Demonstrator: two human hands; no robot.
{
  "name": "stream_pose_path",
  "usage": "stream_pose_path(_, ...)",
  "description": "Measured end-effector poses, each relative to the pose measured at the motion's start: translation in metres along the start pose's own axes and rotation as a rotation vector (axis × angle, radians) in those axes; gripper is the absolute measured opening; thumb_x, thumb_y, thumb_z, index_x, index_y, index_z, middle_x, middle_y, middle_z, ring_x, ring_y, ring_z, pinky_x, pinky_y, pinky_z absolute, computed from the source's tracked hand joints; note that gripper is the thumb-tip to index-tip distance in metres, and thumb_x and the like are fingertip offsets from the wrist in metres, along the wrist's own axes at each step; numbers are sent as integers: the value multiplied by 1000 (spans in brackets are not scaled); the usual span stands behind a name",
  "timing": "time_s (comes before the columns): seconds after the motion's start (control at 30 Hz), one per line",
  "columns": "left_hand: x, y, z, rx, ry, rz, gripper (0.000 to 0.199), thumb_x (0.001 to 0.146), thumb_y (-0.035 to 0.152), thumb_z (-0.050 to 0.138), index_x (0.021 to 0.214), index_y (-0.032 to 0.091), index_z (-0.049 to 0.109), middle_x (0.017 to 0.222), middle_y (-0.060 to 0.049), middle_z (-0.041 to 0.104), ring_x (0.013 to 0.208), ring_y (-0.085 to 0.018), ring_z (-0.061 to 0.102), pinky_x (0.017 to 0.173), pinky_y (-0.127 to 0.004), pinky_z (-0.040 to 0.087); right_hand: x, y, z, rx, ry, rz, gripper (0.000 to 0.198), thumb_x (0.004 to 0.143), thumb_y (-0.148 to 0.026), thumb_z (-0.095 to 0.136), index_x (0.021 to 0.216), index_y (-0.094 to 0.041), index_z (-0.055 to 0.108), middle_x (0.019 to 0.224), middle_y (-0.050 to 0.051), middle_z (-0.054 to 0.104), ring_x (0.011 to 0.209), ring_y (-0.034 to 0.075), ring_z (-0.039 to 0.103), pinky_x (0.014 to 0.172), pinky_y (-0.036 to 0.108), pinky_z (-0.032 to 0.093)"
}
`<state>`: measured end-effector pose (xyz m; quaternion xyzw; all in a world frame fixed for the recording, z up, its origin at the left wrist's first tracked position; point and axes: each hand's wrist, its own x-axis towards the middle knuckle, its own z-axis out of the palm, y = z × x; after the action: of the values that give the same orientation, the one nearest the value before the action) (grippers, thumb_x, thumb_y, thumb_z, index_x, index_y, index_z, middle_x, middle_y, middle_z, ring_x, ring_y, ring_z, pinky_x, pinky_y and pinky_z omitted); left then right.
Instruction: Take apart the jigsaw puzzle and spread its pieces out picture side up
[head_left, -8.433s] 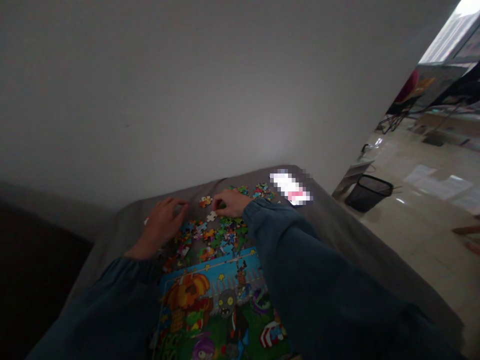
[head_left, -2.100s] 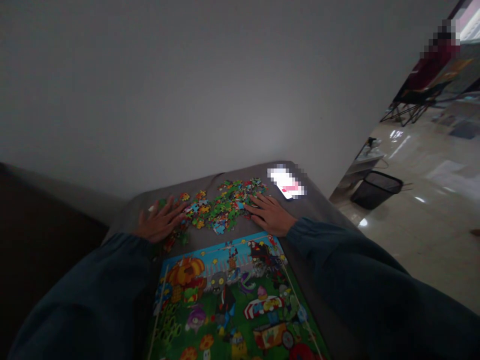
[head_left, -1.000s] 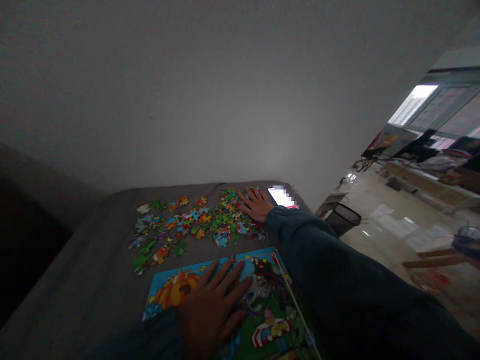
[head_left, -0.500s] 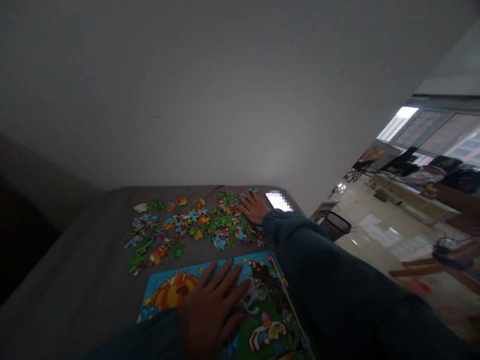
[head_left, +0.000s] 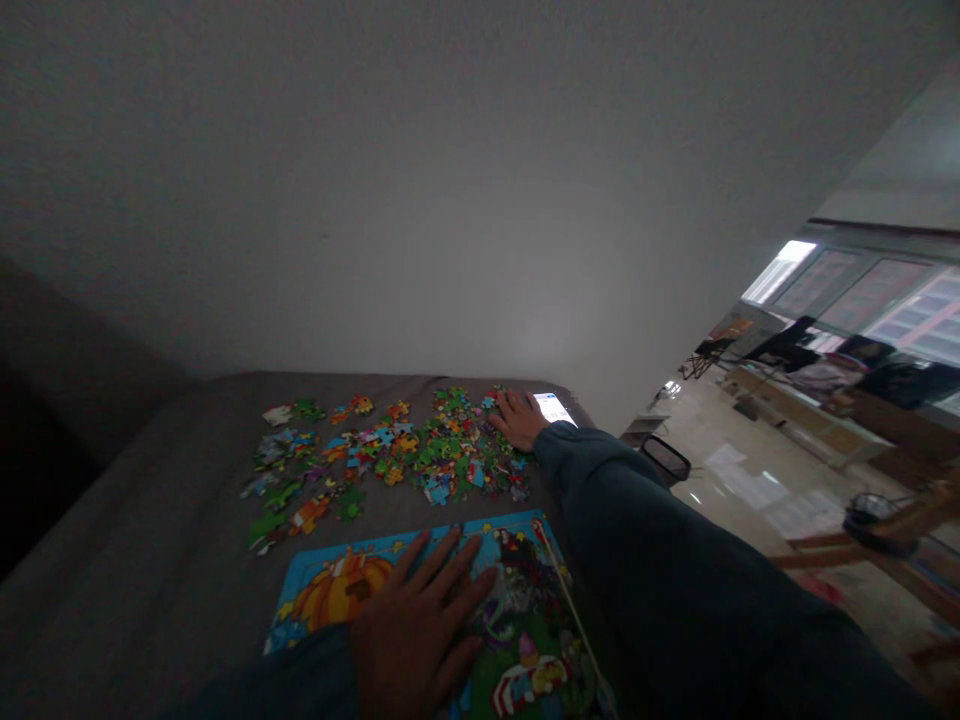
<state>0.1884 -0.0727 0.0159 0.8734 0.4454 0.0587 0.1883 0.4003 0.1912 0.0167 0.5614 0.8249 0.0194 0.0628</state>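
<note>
My left hand [head_left: 420, 615] lies with spread fingers on a colourful puzzle board [head_left: 517, 590] at the bottom, covering part of its picture. A pumpkin and a striped stall show on the board around the hand. Farther back, my right hand [head_left: 517, 420] is stretched out at the right end of a pile of loose jigsaw puzzle pieces [head_left: 450, 440], fingers apart and nothing seen in them. A phone [head_left: 553, 408] with a lit screen lies just right of that hand, partly hidden by the hand and sleeve.
Everything lies on a grey cloth surface [head_left: 180, 520] against a pale wall [head_left: 450, 200]. More scattered pieces [head_left: 281, 495] lie on the left. Beyond the surface's right edge are a black-rimmed basket [head_left: 666, 458], a shiny floor [head_left: 739, 480] and wooden furniture.
My right hand has shifted slightly right, closer to the phone, and covers more of it. My left hand rests on the board as before. The view has tilted a little.
</note>
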Motion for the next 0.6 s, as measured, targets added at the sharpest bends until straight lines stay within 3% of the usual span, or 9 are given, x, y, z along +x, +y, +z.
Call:
stream_pose_path(0.1,-1,-5,10,17,77,39,54,103,60,39,153,40,43,165,-2,32,151,-35,32,121,-67,30,-15,0,-3,-44,27,-37,69,107,-54,23,163,-14,25,167,19,28,157,30,20,126,54,7)
stream_pose_path(0.23,0,-13,23,61,183,66,51,104,61,38,152,44,43,164,1,35,150,-33,36,122,-62,32,-30,9,-24,-81,61,-111,65,107,-55,28,159,-17,38,160,17,43,154,33,27,126,55,12)
stream_pose_path(0.37,2,-13,22,39,148,76,52,104,60,39,153,43,43,165,0,35,151,-34,35,122,-64,30,-50,11,-29,-81,85,-210,66,108,-50,25,162,-13,27,168,18,26,157,31,21,126,48,20)
stream_pose_path(0.5,2,-9,16,13,103,48,51,104,57,42,152,40,46,164,-3,37,150,-36,36,121,-67,29,-72,6,-4,-28,14,-339,64,109,-49,27,164,-16,22,170,13,20,158,26,16,127,46,22)
stream_pose_path(0.6,2,-10,19,5,123,65,52,104,58,40,153,40,43,164,-3,36,151,-36,34,122,-66,27,-82,8,11,35,-12,-325,65,109,-48,21,165,-15,16,172,12,13,159,27,10,128,48,17)
